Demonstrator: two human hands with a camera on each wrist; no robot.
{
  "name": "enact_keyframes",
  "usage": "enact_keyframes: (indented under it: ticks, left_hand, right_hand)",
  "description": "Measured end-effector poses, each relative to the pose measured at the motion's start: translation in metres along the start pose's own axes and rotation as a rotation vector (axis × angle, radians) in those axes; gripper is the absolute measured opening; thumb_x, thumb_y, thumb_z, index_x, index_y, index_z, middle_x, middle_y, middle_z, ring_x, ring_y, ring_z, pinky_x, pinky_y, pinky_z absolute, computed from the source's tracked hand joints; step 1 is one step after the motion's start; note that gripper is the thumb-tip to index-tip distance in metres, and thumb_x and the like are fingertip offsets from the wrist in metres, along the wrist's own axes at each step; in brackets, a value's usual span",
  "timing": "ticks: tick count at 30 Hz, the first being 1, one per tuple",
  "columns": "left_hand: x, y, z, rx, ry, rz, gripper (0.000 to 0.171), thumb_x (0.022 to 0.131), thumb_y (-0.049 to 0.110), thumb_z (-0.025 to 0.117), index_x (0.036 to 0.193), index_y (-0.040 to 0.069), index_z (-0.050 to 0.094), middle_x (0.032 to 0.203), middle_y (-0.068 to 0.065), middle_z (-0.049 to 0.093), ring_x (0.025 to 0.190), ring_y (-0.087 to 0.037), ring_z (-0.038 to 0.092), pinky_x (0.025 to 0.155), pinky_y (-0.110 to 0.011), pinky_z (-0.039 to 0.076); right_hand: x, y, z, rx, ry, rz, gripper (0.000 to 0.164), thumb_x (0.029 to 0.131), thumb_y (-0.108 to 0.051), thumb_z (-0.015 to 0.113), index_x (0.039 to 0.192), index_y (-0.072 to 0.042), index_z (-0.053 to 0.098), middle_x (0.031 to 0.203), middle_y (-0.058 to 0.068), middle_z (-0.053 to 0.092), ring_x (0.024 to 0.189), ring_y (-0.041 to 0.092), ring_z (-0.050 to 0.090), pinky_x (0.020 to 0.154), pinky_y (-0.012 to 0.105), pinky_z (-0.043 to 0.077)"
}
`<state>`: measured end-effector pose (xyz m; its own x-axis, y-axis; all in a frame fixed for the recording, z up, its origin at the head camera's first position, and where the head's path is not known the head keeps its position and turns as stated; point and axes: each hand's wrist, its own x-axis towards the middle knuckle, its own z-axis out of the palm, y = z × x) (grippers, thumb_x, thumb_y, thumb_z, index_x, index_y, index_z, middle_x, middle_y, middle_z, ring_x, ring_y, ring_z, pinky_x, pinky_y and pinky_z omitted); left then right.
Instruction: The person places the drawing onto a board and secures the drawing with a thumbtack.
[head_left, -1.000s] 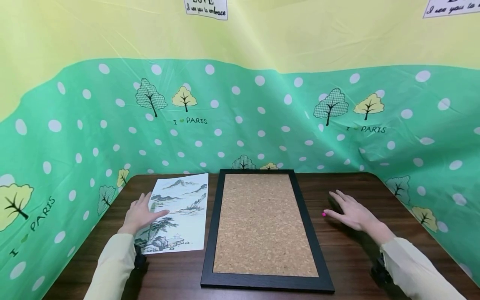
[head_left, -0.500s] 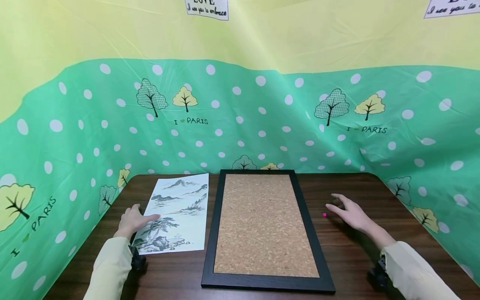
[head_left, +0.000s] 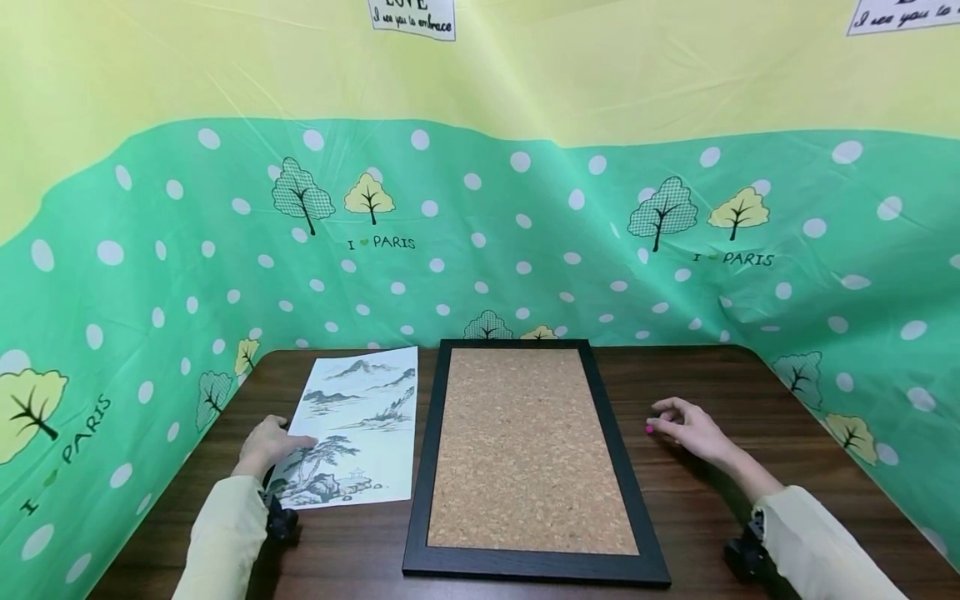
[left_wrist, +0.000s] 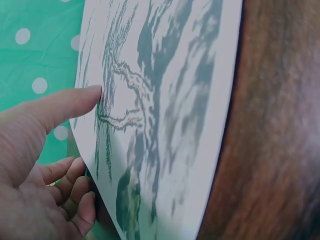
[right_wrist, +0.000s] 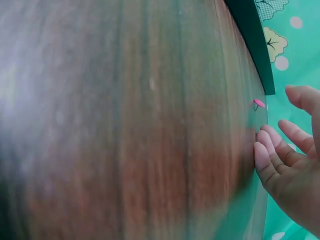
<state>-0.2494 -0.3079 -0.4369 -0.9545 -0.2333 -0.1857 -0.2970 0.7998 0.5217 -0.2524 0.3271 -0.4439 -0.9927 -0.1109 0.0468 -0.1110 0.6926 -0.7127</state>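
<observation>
White paper printed with a grey ink landscape of mountains, water and a pine, a rectangular sheet [head_left: 356, 429], lies upright on the left of the dark brown wood-grained surface [head_left: 682, 533]. Just to its right is a rectangular cork board [head_left: 532, 458] in a flat black frame [head_left: 536, 568].

Both hands are bare. The left hand [head_left: 270, 446] is at the sheet's left edge, its thumb stretched over the print and the other fingers loosely bent beside the edge; whether it has hold of the paper cannot be told. The right hand [head_left: 693, 429], well apart from the board's right side, is partly open, thumb and forefinger parted, holding nothing; a small round-headed bright pink pin [right_wrist: 258, 103] stands on the surface just beside its fingertips.

Cream sleeves [head_left: 225, 533] cover the forearms. Behind hangs green and yellow cloth [head_left: 480, 200] with white spots and printed trees.
</observation>
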Motion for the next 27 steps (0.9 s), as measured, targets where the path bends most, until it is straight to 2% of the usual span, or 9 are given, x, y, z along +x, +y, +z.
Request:
enact_keyframes:
  ticks: [8,14,20,24,27]
  left_hand:
    - [0.002,-0.001,0.002,-0.039,0.028,0.0,0.064,0.071,0.031,0.073,0.108,-0.015,0.048,0.105,-0.031,0.052,0.09,-0.038,0.05,0.079,-0.048,0.041]
    - [0.002,0.0,0.002,-0.044,0.026,0.001,0.057,0.072,0.026,0.072,0.105,-0.014,0.046,0.099,-0.029,0.052,0.087,-0.036,0.048,0.077,-0.047,0.04]
    - [0.004,-0.003,-0.001,-0.013,0.016,0.071,0.04,0.078,0.02,0.065,0.095,-0.012,0.048,0.089,-0.024,0.053,0.08,-0.032,0.049,0.07,-0.043,0.041]
    - [0.011,-0.013,-0.003,-0.044,-0.002,0.13,0.032,0.079,0.017,0.058,0.091,-0.011,0.051,0.085,-0.021,0.053,0.076,-0.029,0.05,0.065,-0.038,0.042]
    - [0.013,-0.02,-0.005,-0.099,-0.037,0.163,0.031,0.078,0.013,0.056,0.094,-0.013,0.051,0.087,-0.023,0.053,0.076,-0.029,0.051,0.064,-0.037,0.045]
  right_hand:
    - [0.005,0.003,0.004,-0.089,-0.006,-0.021,0.03,0.085,-0.018,0.061,0.102,0.006,0.058,0.08,0.007,0.057,0.068,0.016,0.049,0.056,0.025,0.041]
    - [0.006,0.002,0.007,-0.114,-0.011,-0.031,0.018,0.083,-0.011,0.062,0.094,0.004,0.063,0.077,0.005,0.058,0.068,0.016,0.049,0.057,0.025,0.041]
    - [0.006,0.002,0.008,-0.141,-0.019,-0.056,0.01,0.082,-0.007,0.061,0.087,0.0,0.066,0.076,0.003,0.06,0.068,0.013,0.049,0.058,0.024,0.042]
    - [0.007,0.003,0.005,-0.124,-0.045,-0.065,0.009,0.083,-0.005,0.06,0.087,0.0,0.067,0.081,0.005,0.062,0.072,0.015,0.051,0.061,0.026,0.043]
    - [0.007,0.003,0.002,-0.097,-0.079,-0.064,0.01,0.085,-0.005,0.059,0.088,0.0,0.067,0.085,0.008,0.064,0.077,0.017,0.052,0.065,0.028,0.044]
